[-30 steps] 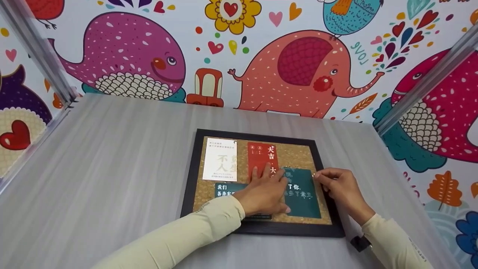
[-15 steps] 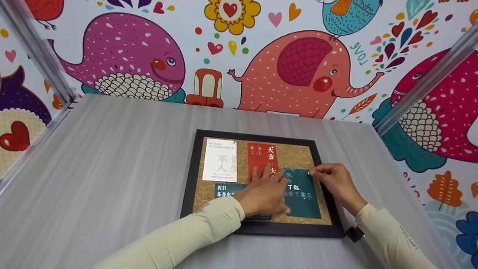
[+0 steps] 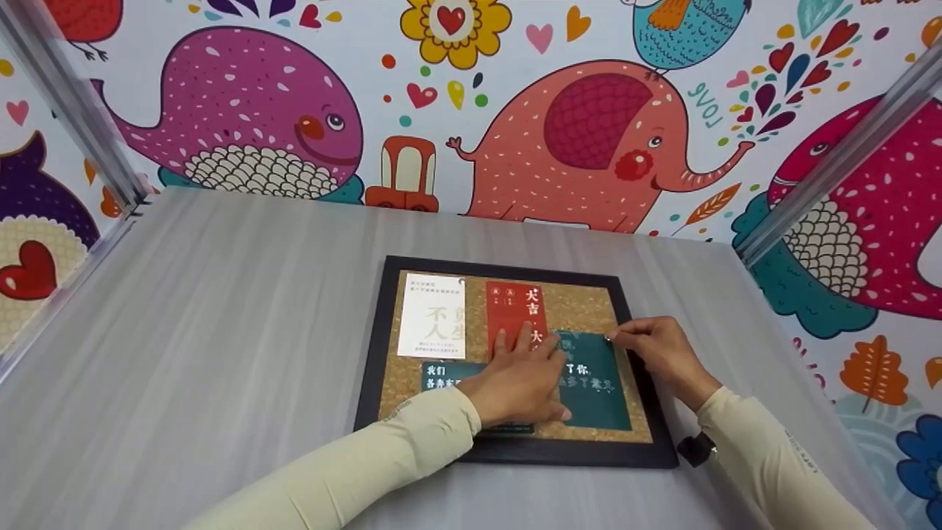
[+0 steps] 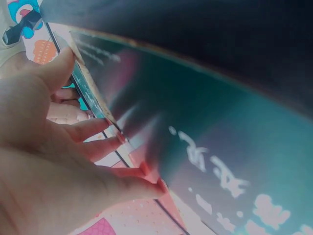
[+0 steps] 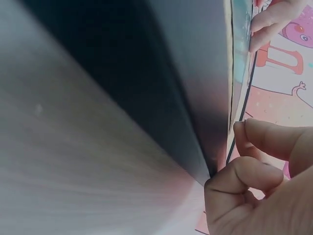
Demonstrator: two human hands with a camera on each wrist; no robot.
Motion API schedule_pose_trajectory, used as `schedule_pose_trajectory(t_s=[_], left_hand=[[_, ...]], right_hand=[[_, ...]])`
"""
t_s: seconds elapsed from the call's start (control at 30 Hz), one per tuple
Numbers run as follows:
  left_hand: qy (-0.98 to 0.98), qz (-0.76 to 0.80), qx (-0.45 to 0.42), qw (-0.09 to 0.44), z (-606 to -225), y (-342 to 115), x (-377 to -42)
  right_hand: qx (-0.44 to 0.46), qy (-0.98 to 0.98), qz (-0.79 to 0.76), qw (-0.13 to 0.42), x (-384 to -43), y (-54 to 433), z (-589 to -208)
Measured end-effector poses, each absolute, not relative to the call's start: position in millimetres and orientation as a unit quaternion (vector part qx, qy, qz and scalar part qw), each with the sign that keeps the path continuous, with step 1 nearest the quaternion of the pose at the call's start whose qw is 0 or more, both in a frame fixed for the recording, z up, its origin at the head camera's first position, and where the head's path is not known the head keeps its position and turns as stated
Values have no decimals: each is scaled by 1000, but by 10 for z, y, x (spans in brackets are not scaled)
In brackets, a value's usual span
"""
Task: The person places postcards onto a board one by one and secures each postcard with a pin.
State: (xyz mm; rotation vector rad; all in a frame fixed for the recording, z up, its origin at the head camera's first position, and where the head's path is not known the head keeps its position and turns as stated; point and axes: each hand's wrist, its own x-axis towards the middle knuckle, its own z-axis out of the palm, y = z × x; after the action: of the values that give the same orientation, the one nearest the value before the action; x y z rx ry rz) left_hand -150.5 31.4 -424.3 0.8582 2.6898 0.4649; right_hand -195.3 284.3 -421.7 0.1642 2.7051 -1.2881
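A black-framed cork board (image 3: pixel 581 298) lies on the table with several cards on it. My left hand (image 3: pixel 519 383) rests flat across the middle, fingers spread over the lower part of the red card (image 3: pixel 508 309) and the left side of the right-hand green card (image 3: pixel 600 405). At that green card's upper right corner, my right hand (image 3: pixel 666 357) pinches a small pale pushpin (image 3: pixel 610 338) between thumb and fingertips. The pin is mostly hidden by the fingers. In the right wrist view, the right hand's fingers (image 5: pixel 264 139) are curled in close beside the board's frame.
A white card (image 3: pixel 432 316) is fixed at the board's upper left, with another green card (image 3: pixel 441 374) below it, partly under the left forearm. The grey wood-grain table (image 3: pixel 243 331) extends around the board. A wall (image 3: pixel 508 88) printed with cartoon animals stands behind.
My right hand has moved left and slightly up, bringing the pushpin from the board's right edge to the green card's upper right corner. My left hand stays in place.
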Motion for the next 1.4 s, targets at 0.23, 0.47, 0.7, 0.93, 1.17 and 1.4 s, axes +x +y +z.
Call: schedule_pose_trajectory(t_s=[0.23, 0.47, 0.7, 0.93, 1.17, 1.4], left_hand=[[931, 160, 295, 140, -4239, 306, -1495], [931, 151, 297, 145, -4253, 316, -1500], [931, 155, 297, 147, -4258, 319, -1504], [932, 158, 291, 149, -4247, 312, -1504], [932, 159, 290, 150, -4227, 321, -1494], [930, 168, 293, 146, -4239, 315, -1503]], right_hand=[[52, 899, -427, 82, -1964, 2834, -4213], [56, 909, -406, 79, -1982, 2813, -4230], [60, 915, -392, 76, -2000, 2800, -4232], [63, 913, -395, 78, -2011, 2781, -4220], [68, 918, -383, 81, -2020, 2788, -4218], [75, 919, -377, 88, -2041, 2788, -4216]])
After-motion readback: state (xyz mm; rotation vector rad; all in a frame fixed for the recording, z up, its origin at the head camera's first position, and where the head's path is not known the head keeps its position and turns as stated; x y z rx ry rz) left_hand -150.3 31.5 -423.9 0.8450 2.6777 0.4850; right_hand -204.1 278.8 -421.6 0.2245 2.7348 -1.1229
